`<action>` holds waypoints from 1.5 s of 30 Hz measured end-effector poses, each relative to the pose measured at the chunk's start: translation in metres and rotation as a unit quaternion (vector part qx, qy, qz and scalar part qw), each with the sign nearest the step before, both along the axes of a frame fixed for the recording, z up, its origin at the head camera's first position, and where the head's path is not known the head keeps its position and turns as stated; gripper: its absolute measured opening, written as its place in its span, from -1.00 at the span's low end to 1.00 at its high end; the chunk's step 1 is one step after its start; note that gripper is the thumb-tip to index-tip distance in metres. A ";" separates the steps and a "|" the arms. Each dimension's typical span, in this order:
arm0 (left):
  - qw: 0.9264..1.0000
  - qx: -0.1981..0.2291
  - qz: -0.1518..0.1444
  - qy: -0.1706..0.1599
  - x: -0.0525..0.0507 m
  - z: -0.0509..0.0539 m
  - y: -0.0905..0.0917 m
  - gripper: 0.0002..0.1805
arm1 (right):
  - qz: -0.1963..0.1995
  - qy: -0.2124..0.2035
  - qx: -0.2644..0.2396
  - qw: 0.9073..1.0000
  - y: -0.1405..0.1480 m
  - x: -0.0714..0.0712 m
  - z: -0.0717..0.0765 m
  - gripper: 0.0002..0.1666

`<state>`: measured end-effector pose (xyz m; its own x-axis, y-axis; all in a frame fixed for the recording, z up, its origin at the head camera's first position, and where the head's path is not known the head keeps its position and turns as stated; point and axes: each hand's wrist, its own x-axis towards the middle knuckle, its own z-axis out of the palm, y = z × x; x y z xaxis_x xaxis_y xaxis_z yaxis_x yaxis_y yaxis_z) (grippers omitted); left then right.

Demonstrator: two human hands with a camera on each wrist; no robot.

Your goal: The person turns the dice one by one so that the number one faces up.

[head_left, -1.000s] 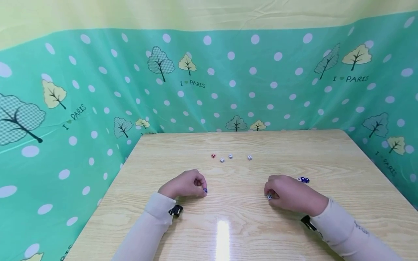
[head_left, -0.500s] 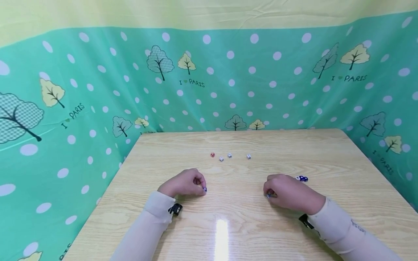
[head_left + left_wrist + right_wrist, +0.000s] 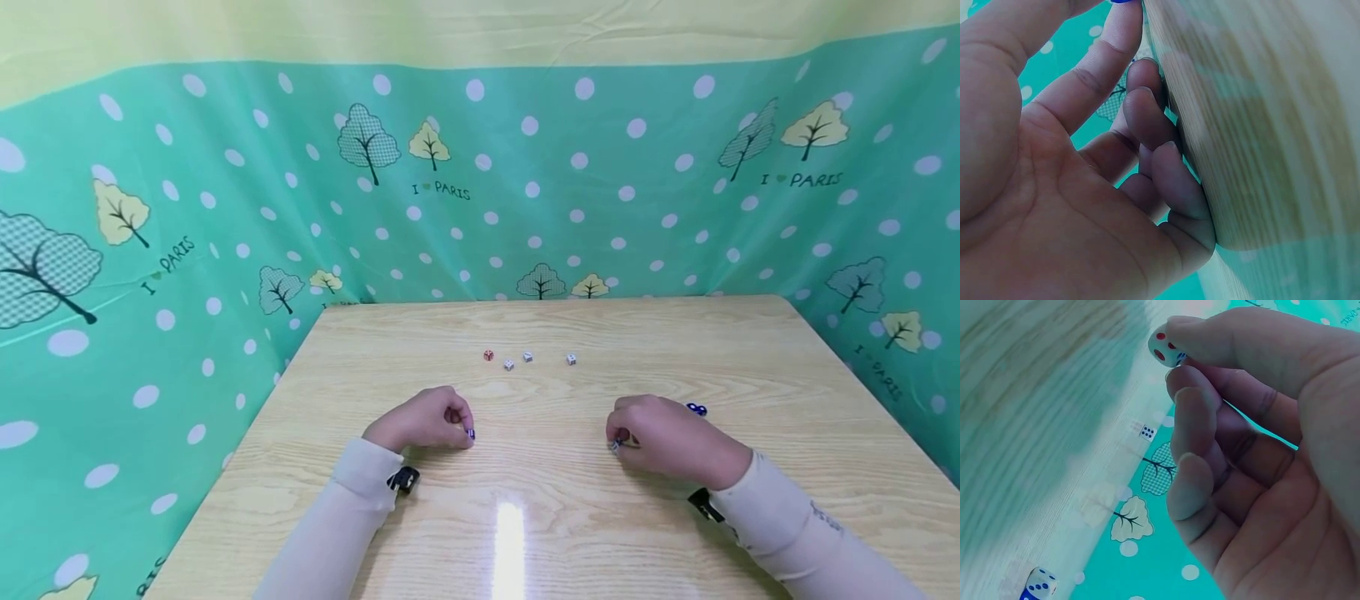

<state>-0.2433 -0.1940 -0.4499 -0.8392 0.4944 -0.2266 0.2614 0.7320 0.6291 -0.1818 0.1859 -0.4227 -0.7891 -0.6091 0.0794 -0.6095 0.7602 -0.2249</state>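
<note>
My left hand rests on the table at left of centre, pinching a small blue die between thumb and index finger. Only a sliver of that blue die shows at the top of the left wrist view. To the right, my right hand holds a white die between thumb and fingertips, just at the table surface. Red and blue pips show on it. Just beyond the right hand lie blue dice, partly covered by the hand. A white die touches a blue one there.
Farther back on the wood-grain table lie a red die and three white dice, spread in a loose row. A green patterned curtain hangs around the back and sides.
My right hand has shifted slightly away from me, and the white die has turned in its fingers. The hand now hides the white die beside the blue ones. My left hand stays still.
</note>
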 end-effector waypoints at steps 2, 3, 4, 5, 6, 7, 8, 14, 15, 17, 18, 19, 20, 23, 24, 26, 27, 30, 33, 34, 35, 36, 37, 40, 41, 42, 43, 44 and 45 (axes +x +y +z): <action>1.000 0.000 0.000 0.000 0.000 0.000 0.000 -0.82 | -0.001 -0.014 -0.012 1.000 0.000 -0.001 0.000 -0.83; 1.000 0.000 0.000 0.000 0.001 0.000 0.000 -0.82 | -0.002 -0.023 -0.019 1.000 0.001 -0.001 0.000 -0.83; 1.000 0.002 -0.001 0.001 0.001 0.000 0.000 -0.82 | -0.003 -0.034 -0.027 0.999 0.001 -0.002 0.000 -0.82; 1.000 0.002 -0.002 0.002 0.001 -0.001 0.000 -0.82 | -0.004 -0.046 -0.037 0.998 0.002 -0.002 -0.001 -0.82; 1.000 0.002 -0.002 0.002 0.001 -0.001 0.000 -0.82 | -0.004 -0.059 -0.048 0.997 0.002 -0.002 -0.001 -0.83; 1.000 0.003 -0.002 0.002 0.000 -0.001 0.000 -0.82 | -0.004 -0.069 -0.058 0.996 0.003 -0.003 -0.002 -0.83; 1.000 0.004 -0.002 0.002 0.000 -0.001 0.000 -0.82 | -0.003 -0.080 -0.068 0.995 0.003 -0.003 -0.003 -0.84; 1.000 0.005 0.000 0.000 0.000 -0.002 -0.001 -0.81 | 0.002 -0.133 -0.124 0.983 0.009 -0.009 -0.012 -0.83; 1.000 0.004 0.001 0.000 0.000 -0.002 -0.001 -0.81 | 0.002 -0.140 -0.133 0.981 0.010 -0.010 -0.014 -0.83; 1.000 0.004 0.001 0.000 0.000 -0.002 -0.001 -0.81 | -0.002 -0.152 -0.145 0.978 0.011 -0.012 -0.017 -0.83; 1.000 0.005 0.001 0.000 0.000 -0.002 -0.001 -0.81 | -0.004 -0.156 -0.149 0.976 0.012 -0.012 -0.019 -0.82; 1.000 0.005 0.001 0.000 0.000 -0.001 -0.001 -0.81 | -0.006 -0.158 -0.149 0.976 0.012 -0.013 -0.020 -0.82; 1.000 0.006 0.001 0.000 0.000 -0.001 -0.001 -0.82 | -0.007 -0.159 -0.149 0.976 0.012 -0.013 -0.021 -0.82; 1.000 0.008 0.001 0.000 0.001 0.000 -0.001 -0.82 | -0.009 -0.160 -0.145 0.976 0.011 -0.014 -0.022 -0.81; 1.000 0.008 0.002 -0.001 0.001 0.000 -0.001 -0.82 | -0.009 -0.160 -0.144 0.977 0.011 -0.014 -0.022 -0.81; 1.000 0.007 0.004 -0.002 0.001 0.000 -0.001 -0.81 | -0.010 -0.159 -0.141 0.977 0.011 -0.014 -0.022 -0.81; 1.000 0.007 0.005 -0.002 0.001 0.000 -0.001 -0.81 | -0.010 -0.159 -0.140 0.977 0.011 -0.014 -0.022 -0.81; 1.000 0.006 0.005 -0.002 0.001 0.000 -0.001 -0.81 | -0.011 -0.156 -0.132 0.979 0.010 -0.014 -0.021 -0.81; 1.000 0.007 0.003 -0.001 0.001 0.000 -0.001 -0.82 | -0.014 -0.138 -0.109 0.984 0.007 -0.012 -0.020 -0.78; 1.000 0.007 0.003 -0.001 0.000 -0.001 -0.001 -0.81 | -0.016 -0.125 -0.098 0.987 0.006 -0.011 -0.020 -0.75; 1.000 0.008 0.002 0.000 0.000 -0.001 -0.001 -0.81 | -0.016 -0.110 -0.085 0.990 0.004 -0.010 -0.019 -0.73; 1.000 0.008 0.003 -0.001 0.000 -0.001 -0.001 -0.81 | -0.017 -0.092 -0.071 0.993 0.002 -0.009 -0.019 -0.72; 1.000 0.008 0.003 -0.002 0.000 -0.001 -0.001 -0.81 | -0.016 -0.074 -0.058 0.995 0.001 -0.007 -0.018 -0.72; 1.000 0.007 0.005 -0.005 0.000 -0.001 -0.001 -0.82 | -0.011 -0.013 -0.019 1.000 -0.005 -0.002 -0.016 -0.74; 1.000 0.006 0.005 -0.006 0.000 -0.001 -0.001 -0.82 | -0.006 0.004 -0.010 1.000 -0.006 -0.001 -0.016 -0.75; 1.000 0.005 0.006 -0.006 0.000 -0.001 -0.001 -0.82 | -0.003 0.020 -0.002 1.000 -0.007 0.001 -0.016 -0.77; 1.000 0.003 0.005 -0.006 0.000 -0.001 0.000 -0.82 | 0.002 0.033 0.003 0.999 -0.008 0.002 -0.016 -0.79; 1.000 0.002 0.004 -0.006 -0.001 -0.001 0.000 -0.82 | 0.004 0.043 0.006 0.999 -0.009 0.002 -0.016 -0.80; 1.000 0.003 0.002 -0.005 -0.001 -0.002 0.000 -0.82 | 0.009 0.050 0.007 0.999 -0.010 0.002 -0.016 -0.82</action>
<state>-0.2444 -0.1943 -0.4515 -0.8390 0.4921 -0.2321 0.2523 0.7298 0.6354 -0.1794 0.1762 -0.4389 -0.7663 -0.6249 0.1491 -0.6422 0.7515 -0.1509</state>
